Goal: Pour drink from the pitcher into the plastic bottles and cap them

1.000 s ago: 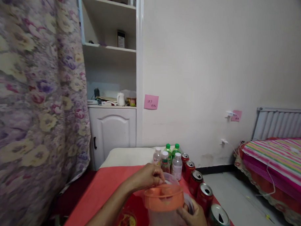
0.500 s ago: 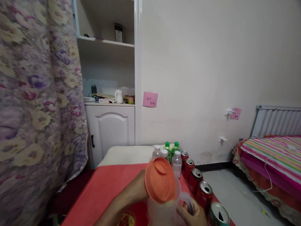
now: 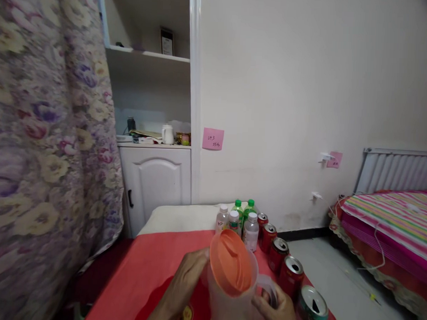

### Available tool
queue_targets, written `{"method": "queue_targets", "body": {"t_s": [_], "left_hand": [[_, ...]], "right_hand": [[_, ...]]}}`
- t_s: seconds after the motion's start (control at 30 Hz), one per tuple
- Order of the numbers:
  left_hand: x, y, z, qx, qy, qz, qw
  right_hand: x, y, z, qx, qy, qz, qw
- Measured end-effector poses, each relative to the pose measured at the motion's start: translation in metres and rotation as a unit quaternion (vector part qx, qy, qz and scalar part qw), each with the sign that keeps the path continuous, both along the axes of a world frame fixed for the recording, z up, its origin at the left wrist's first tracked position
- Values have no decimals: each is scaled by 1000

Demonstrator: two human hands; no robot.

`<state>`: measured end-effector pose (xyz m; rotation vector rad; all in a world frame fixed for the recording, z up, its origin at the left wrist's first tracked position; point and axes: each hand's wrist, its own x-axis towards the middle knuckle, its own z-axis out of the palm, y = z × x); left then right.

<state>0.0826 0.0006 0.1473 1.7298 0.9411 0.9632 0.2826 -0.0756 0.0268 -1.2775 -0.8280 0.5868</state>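
A clear plastic pitcher [image 3: 234, 308] with an orange lid [image 3: 230, 262] stands tilted toward me on the red tablecloth [image 3: 154, 265]. My right hand [image 3: 278, 311] is wrapped round the pitcher's handle at its right side. My left hand [image 3: 188, 280] is pressed against the pitcher's left wall, fingers curved around it just below the lid. The lid faces the camera and looks seated on the rim.
Several small bottles [image 3: 237, 221] and a row of opened red cans [image 3: 278, 255] run along the table's right edge, with a green-rimmed can [image 3: 311, 308] nearest. A floral curtain [image 3: 42, 140] hangs left, a white cupboard [image 3: 155, 176] stands behind, a striped bed [image 3: 393, 222] right.
The orange lid went from lying level on the pitcher to tipped toward the camera. My left hand left the lid's top and slid down onto the pitcher's side.
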Motion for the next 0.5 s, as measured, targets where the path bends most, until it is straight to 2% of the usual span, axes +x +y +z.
{"method": "queue_targets", "body": {"t_s": [0.07,0.2,0.37,0.5], "left_hand": [[1,-6,5,-42,5,38,998],[9,-14,18,9,-4,-12,1000],[15,-19,26,44,63,4,997],[17,-24,32,56,82,13,995]], "right_hand": [[-1,-1,2,-1,0,0,1000],[-1,-3,5,-2,2,1,1000],[-2,-5,7,5,2,3,1000],[-2,-6,7,14,-2,-3,1000]]}}
